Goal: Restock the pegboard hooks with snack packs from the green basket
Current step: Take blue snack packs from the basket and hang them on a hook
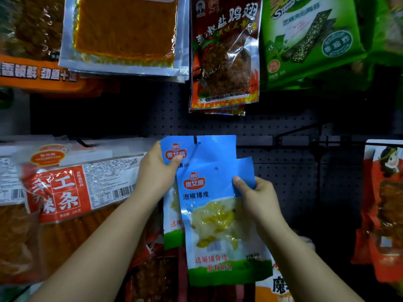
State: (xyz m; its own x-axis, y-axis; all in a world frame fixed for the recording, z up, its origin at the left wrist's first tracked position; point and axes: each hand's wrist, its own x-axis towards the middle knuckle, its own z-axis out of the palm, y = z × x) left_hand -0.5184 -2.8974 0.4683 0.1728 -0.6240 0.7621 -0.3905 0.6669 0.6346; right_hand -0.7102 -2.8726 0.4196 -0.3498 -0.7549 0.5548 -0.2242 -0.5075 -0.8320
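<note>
The right hand (pixel 257 199) has its grip clamped on the upper right corner of a loose blue snack pack (pixel 218 219), thumb in front. Up and left of that grip, the left hand (pixel 156 173) pinches a second blue pack (pixel 202 149) hung on a hook (pixel 195 139). Behind both grips stands the dark pegboard (pixel 283 171), crowded with red, orange and green packs; the green basket is out of view.

Glossy blue plastic film is seen on the front snack pack (pixel 220 214), with a clear window. A matt dark perforated metal pegboard (pixel 283 127) is shown behind. Shiny silvery foil edges are seen on the orange pack (pixel 124 35) at the pegboard's top edge.
</note>
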